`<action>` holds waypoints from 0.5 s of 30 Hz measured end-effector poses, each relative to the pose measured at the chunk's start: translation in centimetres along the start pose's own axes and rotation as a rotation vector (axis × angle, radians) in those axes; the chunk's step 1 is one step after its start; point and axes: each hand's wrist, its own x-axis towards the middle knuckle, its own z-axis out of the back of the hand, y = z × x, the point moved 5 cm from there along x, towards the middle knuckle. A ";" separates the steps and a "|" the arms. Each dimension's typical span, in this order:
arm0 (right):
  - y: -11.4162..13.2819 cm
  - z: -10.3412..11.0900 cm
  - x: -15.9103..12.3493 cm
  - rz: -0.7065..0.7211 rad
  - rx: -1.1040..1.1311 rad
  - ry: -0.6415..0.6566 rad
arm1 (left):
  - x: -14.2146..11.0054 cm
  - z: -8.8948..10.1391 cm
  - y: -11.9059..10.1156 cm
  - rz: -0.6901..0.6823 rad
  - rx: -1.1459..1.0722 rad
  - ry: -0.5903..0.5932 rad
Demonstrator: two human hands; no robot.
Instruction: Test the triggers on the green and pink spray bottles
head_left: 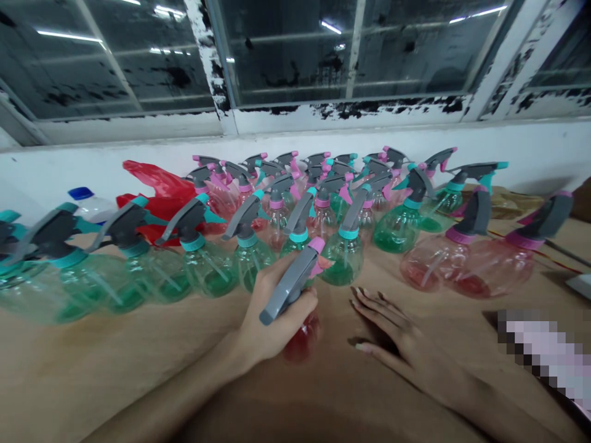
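Note:
My left hand (pixel 272 314) is wrapped round the neck of a pink spray bottle (pixel 302 341) near the middle of the table. The bottle's grey trigger head (pixel 293 280) with a pink nozzle rises above the fingers, and red shows in its lower part. Much of the body is hidden by the hand. Resting on the tabletop to the right, my right hand (pixel 397 335) has its fingers stretched out and holds nothing. Just beyond both hands stands a green spray bottle (pixel 344 261) with a teal collar.
Several green spray bottles (pixel 210 271) line the left side, with more packed behind. Two pink bottles (pixel 492 267) stand at the right. A red plastic bag (pixel 159 184) and a blue-capped bottle (pixel 95 206) lie back left. A blurred-out object (pixel 549 354) sits at right.

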 end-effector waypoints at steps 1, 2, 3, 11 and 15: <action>0.0 0.0 0.0 -0.004 0.000 0.004 | -0.1 -0.1 0.1 -0.014 0.025 0.009; 0.0 -0.1 0.0 -0.004 0.002 0.007 | -0.2 -0.2 0.2 -0.019 0.044 0.014; -0.1 -0.1 0.0 -0.006 0.004 0.009 | -0.3 -0.3 0.4 -0.017 0.056 0.019; 0.0 0.0 0.0 0.004 0.015 0.014 | -0.4 -0.2 0.3 -0.018 0.055 0.029; -0.2 -0.2 0.0 -0.003 0.001 0.032 | -0.4 -0.2 0.5 -0.015 0.058 0.030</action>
